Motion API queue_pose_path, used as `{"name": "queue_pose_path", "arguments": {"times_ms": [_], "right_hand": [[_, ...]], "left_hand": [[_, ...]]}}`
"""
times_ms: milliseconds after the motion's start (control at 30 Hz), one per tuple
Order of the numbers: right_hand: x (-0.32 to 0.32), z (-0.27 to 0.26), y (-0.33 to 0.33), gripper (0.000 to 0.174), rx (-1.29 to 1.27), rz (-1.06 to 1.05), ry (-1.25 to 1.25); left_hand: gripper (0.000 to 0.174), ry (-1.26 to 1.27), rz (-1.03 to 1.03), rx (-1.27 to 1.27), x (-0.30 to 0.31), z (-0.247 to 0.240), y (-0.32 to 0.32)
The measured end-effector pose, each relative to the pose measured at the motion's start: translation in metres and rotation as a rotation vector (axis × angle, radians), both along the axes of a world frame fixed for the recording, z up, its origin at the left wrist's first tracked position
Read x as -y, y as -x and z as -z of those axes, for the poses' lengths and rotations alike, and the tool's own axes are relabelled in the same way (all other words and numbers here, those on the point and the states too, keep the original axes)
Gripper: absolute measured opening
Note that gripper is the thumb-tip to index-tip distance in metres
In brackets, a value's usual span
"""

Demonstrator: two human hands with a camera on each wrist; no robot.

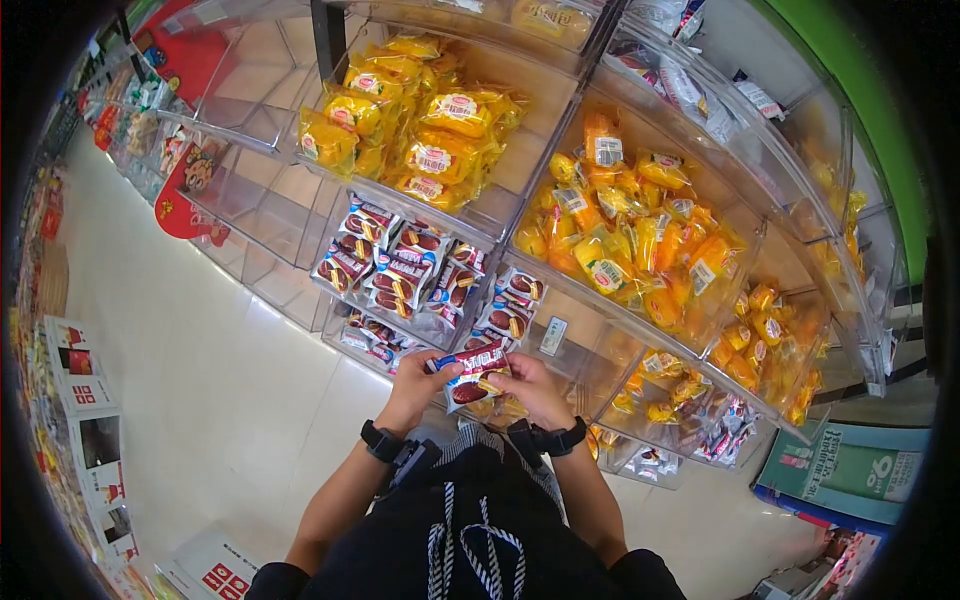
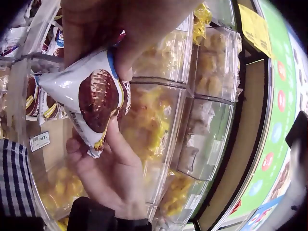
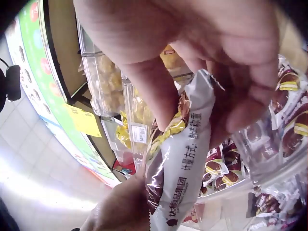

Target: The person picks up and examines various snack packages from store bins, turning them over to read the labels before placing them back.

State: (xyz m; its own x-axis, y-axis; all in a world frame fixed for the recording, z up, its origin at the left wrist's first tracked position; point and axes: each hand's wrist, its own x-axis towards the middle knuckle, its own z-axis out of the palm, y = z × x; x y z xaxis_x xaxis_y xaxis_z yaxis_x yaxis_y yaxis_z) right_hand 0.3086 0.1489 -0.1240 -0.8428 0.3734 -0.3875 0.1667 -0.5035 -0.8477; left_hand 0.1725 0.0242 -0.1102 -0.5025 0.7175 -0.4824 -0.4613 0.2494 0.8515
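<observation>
A wrapped chocolate pie is held between both hands in front of the waist. My left hand pinches its left end and my right hand pinches the right end. Seen from the left wrist, the white wrapper carries a picture of a dark round pie, with the thumb pressed near its upper edge. The right wrist view shows dark printed characters along the pale side of the packet, under the fingers of the right hand.
Below and ahead, a clear bin of similar chocolate pies stands by the hands. Yellow-wrapped breads fill the bin above it. Orange-yellow packets lie in bins to the right. A small price label sits near the right hand. Pale tiled floor lies left.
</observation>
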Motion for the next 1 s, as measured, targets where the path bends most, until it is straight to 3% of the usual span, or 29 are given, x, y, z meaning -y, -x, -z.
{"name": "queue_pose_path", "arguments": {"times_ms": [100, 200, 300, 1000], "right_hand": [[0.002, 0.0, 0.001, 0.024, 0.021, 0.058, 0.008], [0.003, -0.006, 0.004, 0.024, 0.006, 0.152, 0.049], [0.003, -0.007, 0.003, 0.03, -0.04, 0.111, 0.057], [0.011, -0.015, 0.002, 0.028, -0.01, 0.144, -0.117]], "left_hand": [[0.018, 0.02, 0.031, -0.027, -0.001, 0.001, 0.001], [0.022, -0.09, 0.007, 0.107, -0.006, -0.006, -0.002], [0.024, -0.077, 0.084, 0.14, -0.006, -0.009, -0.003], [0.023, -0.039, 0.166, -0.033, -0.009, -0.018, -0.007]]}}
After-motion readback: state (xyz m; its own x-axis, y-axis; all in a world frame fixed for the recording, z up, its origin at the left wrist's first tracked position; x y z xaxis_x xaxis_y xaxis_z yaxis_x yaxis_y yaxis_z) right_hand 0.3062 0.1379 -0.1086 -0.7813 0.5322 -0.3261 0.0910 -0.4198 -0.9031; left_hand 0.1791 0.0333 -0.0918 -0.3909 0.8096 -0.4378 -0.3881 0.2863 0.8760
